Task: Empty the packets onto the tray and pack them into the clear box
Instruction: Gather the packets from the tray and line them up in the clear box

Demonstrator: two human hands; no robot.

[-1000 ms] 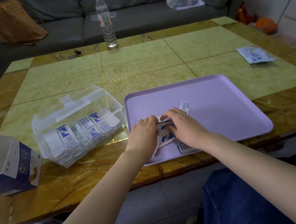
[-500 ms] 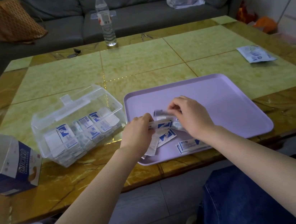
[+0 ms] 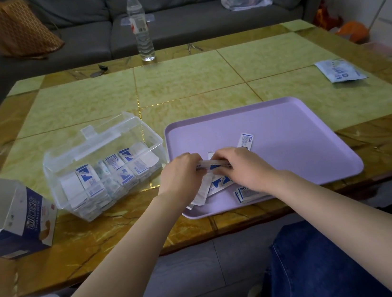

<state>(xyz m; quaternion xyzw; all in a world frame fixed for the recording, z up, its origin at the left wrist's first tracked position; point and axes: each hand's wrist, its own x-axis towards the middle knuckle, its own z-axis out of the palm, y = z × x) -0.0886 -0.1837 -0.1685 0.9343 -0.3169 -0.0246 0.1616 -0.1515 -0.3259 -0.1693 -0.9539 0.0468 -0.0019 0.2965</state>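
A lilac tray (image 3: 288, 136) lies on the table in front of me. Small white-and-blue packets (image 3: 219, 185) are scattered on its near left part, with one apart (image 3: 245, 139) further in and two (image 3: 247, 194) by the near rim. My left hand (image 3: 179, 175) and my right hand (image 3: 240, 167) together pinch a small stack of packets (image 3: 213, 164) just above the tray. Left of the tray stands the clear box (image 3: 102, 165), lid open, with several packets standing in rows inside.
An opened blue-and-white carton (image 3: 12, 217) lies at the table's near left. A flat white-and-blue pouch (image 3: 339, 71) rests at the far right. A water bottle (image 3: 140, 23) stands at the far edge. Sofa with bags behind; my knee below right.
My hands gathered packets on the tray, lifted a small stack off it and now hold it between both hands. One packet lies apart further in.
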